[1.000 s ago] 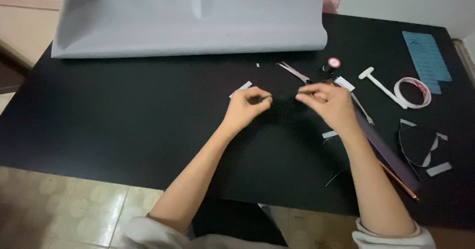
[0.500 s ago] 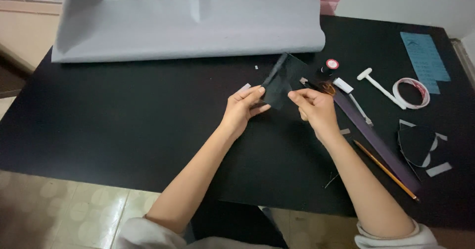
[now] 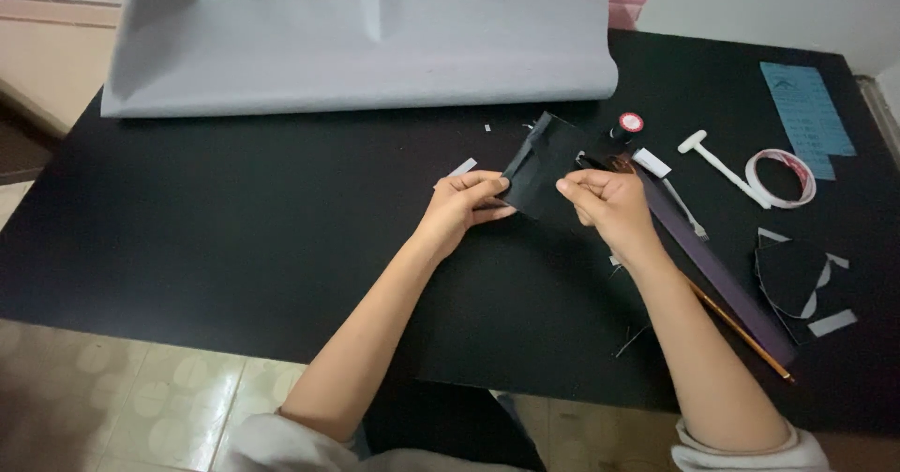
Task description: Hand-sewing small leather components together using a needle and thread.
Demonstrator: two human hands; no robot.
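Both hands hold a small black piece of material (image 3: 544,164) lifted above the black table (image 3: 234,238). My left hand (image 3: 466,206) pinches its lower left corner. My right hand (image 3: 605,200) grips its right edge with closed fingers. The piece tilts up and away, its grey edge at the upper left.
A large grey sheet (image 3: 356,45) lies rolled across the back of the table. To the right lie a long dark ruler (image 3: 712,270), a pencil (image 3: 741,331), a small black bottle with a red cap (image 3: 626,127), a white T-shaped tool (image 3: 722,167), a tape ring (image 3: 780,177), a blue card (image 3: 806,116) and dark cut pieces (image 3: 792,275).
The hands were low on the table, fingers pinched apart. They came together and lifted the black piece, which now stands more raised and spread between them.
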